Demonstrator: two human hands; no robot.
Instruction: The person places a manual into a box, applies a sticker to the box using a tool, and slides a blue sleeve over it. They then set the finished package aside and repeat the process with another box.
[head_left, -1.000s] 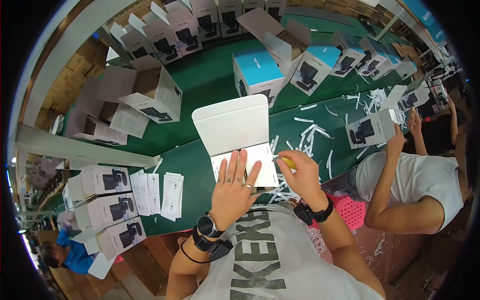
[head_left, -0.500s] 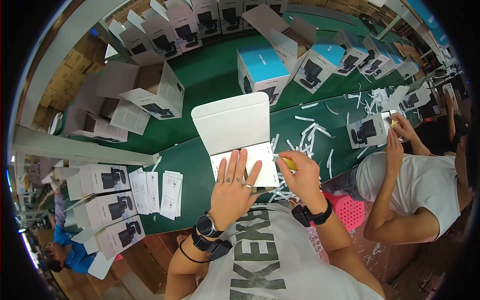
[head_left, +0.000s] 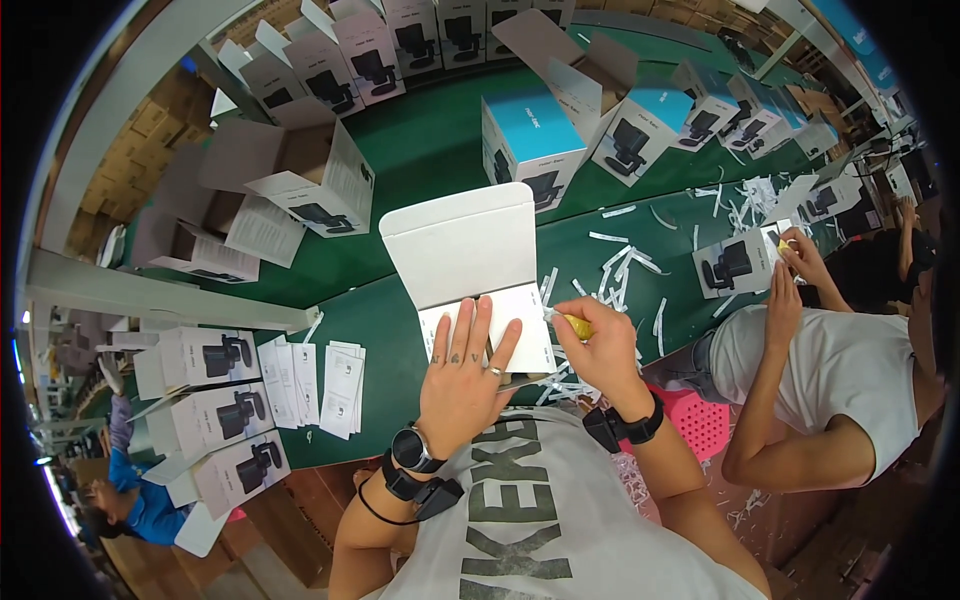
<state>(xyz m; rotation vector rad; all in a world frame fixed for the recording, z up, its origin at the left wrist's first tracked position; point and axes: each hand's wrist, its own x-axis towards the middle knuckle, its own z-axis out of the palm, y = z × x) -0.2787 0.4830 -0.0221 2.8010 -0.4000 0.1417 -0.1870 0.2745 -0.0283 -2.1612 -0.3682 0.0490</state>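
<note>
In front of me is a white box (head_left: 462, 245) with its long lid flap raised and tilted away from me. My left hand (head_left: 460, 390) lies flat across the box's inner white flaps, fingers spread, pressing on them. At the box's right edge, my right hand (head_left: 604, 352) is closed around a small yellow tool (head_left: 577, 326) that looks like a cutter. Its tip points at the box's side, and the fingers partly cover it. Loose white paper strips (head_left: 617, 268) lie just right of the box.
Printed white leaflets (head_left: 342, 390) lie left of the box, beside a row of open-flapped cartons (head_left: 225, 410). Beyond the table, a green conveyor (head_left: 425, 140) carries several cartons, some blue-topped (head_left: 533, 125). On my right, a co-worker's hands (head_left: 795, 268) work on another carton (head_left: 737, 265).
The nearer cartons on the far conveyor have shifted slightly to the right. The box under my left hand has moved a touch left; both hands keep nearly the same pose.
</note>
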